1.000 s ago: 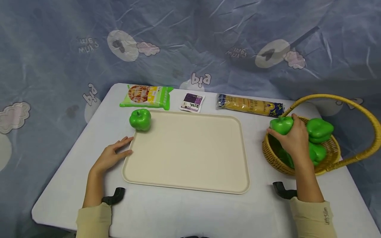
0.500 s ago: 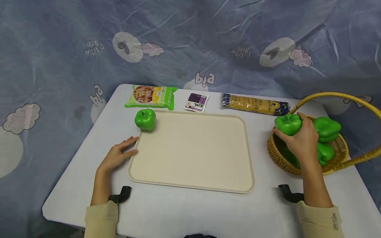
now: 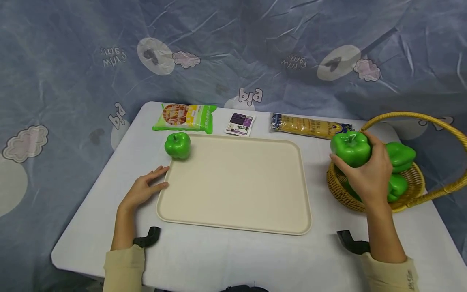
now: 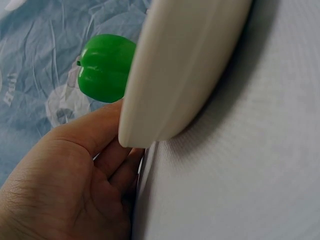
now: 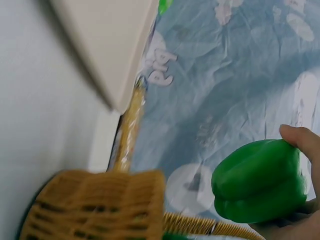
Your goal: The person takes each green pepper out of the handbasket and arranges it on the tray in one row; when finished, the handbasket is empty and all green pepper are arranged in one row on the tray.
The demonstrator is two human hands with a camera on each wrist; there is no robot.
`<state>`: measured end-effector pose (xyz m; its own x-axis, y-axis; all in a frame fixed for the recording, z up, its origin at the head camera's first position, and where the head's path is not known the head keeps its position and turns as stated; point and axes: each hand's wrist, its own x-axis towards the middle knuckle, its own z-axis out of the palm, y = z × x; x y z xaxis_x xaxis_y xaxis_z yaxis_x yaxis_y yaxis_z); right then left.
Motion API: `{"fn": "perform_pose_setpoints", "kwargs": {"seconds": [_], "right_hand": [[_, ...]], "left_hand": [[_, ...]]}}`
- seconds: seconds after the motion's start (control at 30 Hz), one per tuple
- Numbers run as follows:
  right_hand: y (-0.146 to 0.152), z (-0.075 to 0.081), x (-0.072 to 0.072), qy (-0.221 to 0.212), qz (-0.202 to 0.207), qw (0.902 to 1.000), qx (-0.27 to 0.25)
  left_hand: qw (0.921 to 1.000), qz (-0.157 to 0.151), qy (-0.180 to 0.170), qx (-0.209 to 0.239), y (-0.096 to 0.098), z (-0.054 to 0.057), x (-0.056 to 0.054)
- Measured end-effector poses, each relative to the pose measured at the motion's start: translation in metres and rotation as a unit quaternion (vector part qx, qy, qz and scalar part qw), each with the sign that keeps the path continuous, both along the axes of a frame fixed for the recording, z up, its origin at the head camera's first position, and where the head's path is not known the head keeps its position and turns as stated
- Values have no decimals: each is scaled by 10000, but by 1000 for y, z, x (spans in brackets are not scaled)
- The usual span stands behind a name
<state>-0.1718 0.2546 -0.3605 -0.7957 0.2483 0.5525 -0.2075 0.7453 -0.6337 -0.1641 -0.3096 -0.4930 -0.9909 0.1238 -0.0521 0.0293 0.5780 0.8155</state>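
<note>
My right hand [image 3: 370,172] grips a green bell pepper [image 3: 351,149] between thumb and fingers, holding it above the left rim of a wicker basket [image 3: 341,194]. In the right wrist view the held bell pepper [image 5: 260,182] hangs clear of the basket wall [image 5: 95,207]. More green peppers [image 3: 399,156] lie inside the basket, partly hidden by my hand. With fingers fairly straight, my left hand [image 3: 142,190] touches the left edge of a cream tray [image 3: 233,186]. Another green bell pepper [image 3: 177,145] sits at the tray's far left corner.
Behind the tray lie a green food packet [image 3: 186,117], a small purple-and-white pack [image 3: 240,124] and a long yellow pasta packet [image 3: 310,125]. The basket's tall handle [image 3: 452,138] arches over its right side. A patterned blue cloth [image 3: 233,48] stands behind the table.
My right hand has lifted the bell pepper up from among the others in the basket. My left hand keeps its place at the tray edge. The head view has shifted slightly.
</note>
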Motion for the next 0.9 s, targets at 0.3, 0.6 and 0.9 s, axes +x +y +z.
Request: {"fn": "perform_pose_setpoints", "kwargs": {"seconds": [0.3,0.6,0.9], "right_hand": [[-47,17,-13,523,613,9961,-346],[-117,26,-42,586,1583,9832,-693],[-193,6,-66,1,2451,9605,-1318]], "left_hand": [[9999,58,17,-145,-2,1,2],[9998,24,70,-195,-2,0,1],[9998,96,-70,-133,2,2,0]]}}
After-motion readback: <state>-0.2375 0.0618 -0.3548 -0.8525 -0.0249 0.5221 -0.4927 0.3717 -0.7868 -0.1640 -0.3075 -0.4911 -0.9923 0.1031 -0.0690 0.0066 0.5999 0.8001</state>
